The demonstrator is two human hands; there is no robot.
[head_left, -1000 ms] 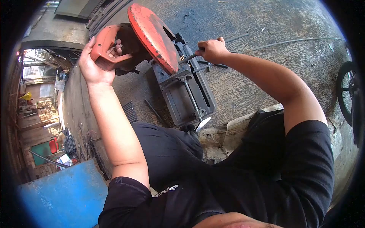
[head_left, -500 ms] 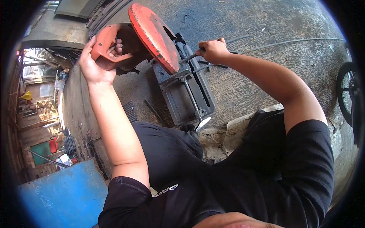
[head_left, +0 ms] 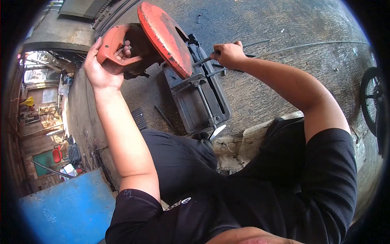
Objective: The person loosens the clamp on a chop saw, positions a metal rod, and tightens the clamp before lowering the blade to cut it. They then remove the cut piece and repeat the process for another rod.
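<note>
My left hand (head_left: pixel 99 71) is closed around the orange handle (head_left: pixel 111 45) of a chop saw, its fingertips curled through the grip opening. The worn orange blade guard (head_left: pixel 164 38) tilts over the grey saw base (head_left: pixel 185 116), and hides the blade. My right hand (head_left: pixel 229 55) is wrapped round a thin metal rod (head_left: pixel 256 42). One end of that rod runs in beside the lower edge of the guard; the other sticks out past my knuckles. A clamp screw (head_left: pixel 203 101) lies along the base, toward my knees.
Short cut rods (head_left: pixel 139 118) and a loose rod (head_left: pixel 164 118) lie left of the saw. A long thin rod (head_left: pixel 308 45) stretches right across the stained floor. A blue panel (head_left: pixel 69 209) is at lower left, a black spoked wheel (head_left: pixel 369 97) at far right.
The rod and my right hand have shifted very slightly to the right. My left hand stays on the handle, and the saw looks almost the same.
</note>
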